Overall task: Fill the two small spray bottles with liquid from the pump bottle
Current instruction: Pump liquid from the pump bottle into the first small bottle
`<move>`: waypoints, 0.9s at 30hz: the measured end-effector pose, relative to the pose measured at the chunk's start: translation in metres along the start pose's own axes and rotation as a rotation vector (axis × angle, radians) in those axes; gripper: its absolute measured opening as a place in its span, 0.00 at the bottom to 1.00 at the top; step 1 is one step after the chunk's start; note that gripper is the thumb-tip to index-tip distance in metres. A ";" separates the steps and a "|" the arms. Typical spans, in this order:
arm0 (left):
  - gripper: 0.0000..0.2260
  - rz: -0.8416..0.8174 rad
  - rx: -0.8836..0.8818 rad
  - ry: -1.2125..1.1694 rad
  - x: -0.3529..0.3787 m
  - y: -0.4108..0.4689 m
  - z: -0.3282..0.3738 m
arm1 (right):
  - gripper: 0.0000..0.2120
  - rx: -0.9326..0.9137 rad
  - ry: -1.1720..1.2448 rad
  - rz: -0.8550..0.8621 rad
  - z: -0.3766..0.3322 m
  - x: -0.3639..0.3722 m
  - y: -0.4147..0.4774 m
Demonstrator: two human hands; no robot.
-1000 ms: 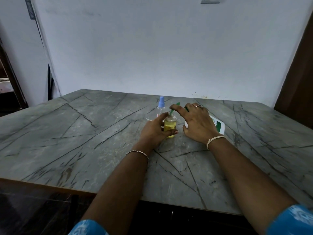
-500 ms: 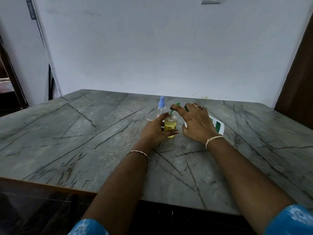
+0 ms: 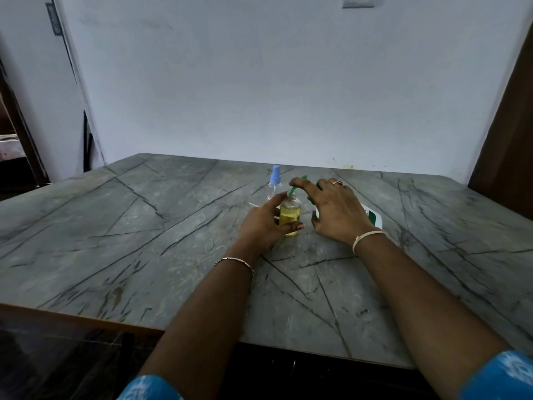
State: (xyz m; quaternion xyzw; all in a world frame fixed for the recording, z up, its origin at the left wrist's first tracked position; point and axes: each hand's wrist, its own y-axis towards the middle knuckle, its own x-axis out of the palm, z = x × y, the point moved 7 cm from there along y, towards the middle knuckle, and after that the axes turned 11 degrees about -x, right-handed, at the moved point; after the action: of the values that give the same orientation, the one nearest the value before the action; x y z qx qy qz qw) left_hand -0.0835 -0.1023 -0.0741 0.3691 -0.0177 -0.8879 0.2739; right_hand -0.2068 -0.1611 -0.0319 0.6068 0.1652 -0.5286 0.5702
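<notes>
Two small spray bottles, centre of frame on the grey marbled table (image 3: pixel 144 226). Uncapped bottle (image 3: pixel 290 216): upright, long axis vertical, part-filled with yellow liquid, wrapped by the left hand (image 3: pixel 264 223), thumb near the neck, fingertips across its lower front. Capped bottle (image 3: pixel 274 183): upright just behind, blue spray head on top, untouched. One pump bottle (image 3: pixel 372 217): white, mostly hidden under the right hand (image 3: pixel 337 212); its green spout (image 3: pixel 294 190) meets the open neck, pressed by the right fingers.
</notes>
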 end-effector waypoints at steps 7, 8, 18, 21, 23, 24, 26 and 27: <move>0.37 0.001 0.000 -0.008 0.000 0.000 0.000 | 0.33 0.017 -0.018 0.052 -0.004 -0.001 0.006; 0.37 0.000 0.001 -0.007 0.001 0.000 0.000 | 0.32 0.019 -0.016 0.064 -0.005 -0.002 0.007; 0.36 0.007 0.007 0.001 0.000 -0.001 0.001 | 0.36 -0.009 -0.075 0.082 -0.003 -0.001 0.000; 0.36 -0.002 0.004 -0.016 0.000 -0.001 0.000 | 0.35 -0.007 -0.049 0.079 -0.003 -0.002 0.000; 0.37 -0.003 0.002 -0.012 0.000 -0.001 0.000 | 0.33 0.002 -0.026 0.081 -0.004 -0.002 0.003; 0.37 -0.002 0.003 -0.008 0.000 -0.001 0.000 | 0.32 0.009 -0.018 0.079 -0.004 -0.002 0.004; 0.36 -0.001 0.008 -0.015 0.000 -0.001 0.000 | 0.31 0.018 -0.016 0.077 -0.005 -0.002 0.005; 0.36 -0.001 0.009 -0.023 0.000 -0.001 0.000 | 0.31 0.019 -0.021 0.077 -0.005 -0.001 0.006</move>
State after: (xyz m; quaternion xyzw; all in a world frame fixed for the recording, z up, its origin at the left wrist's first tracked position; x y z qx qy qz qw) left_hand -0.0837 -0.1016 -0.0739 0.3599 -0.0246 -0.8923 0.2714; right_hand -0.2003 -0.1575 -0.0288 0.6125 0.1308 -0.5140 0.5862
